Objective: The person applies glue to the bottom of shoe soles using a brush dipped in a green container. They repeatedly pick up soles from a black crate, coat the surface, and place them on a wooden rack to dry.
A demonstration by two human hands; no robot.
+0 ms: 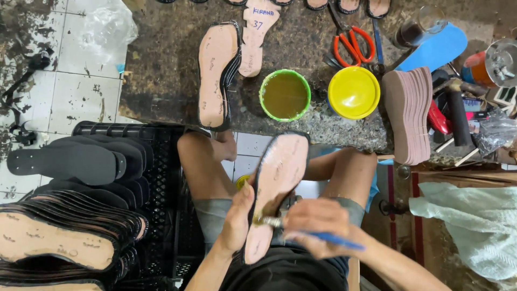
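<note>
Left hand (237, 218) grips the edge of a pink sole (277, 186) over the lap; right hand (315, 226) closes around a blue-handled brush (301, 229), bristles touching the sole; green glue bowl (285, 95) on the bench beyond.

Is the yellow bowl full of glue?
No, the yellow bowl on the worktable looks empty; the brownish liquid sits in the green bowl beside it.
</note>
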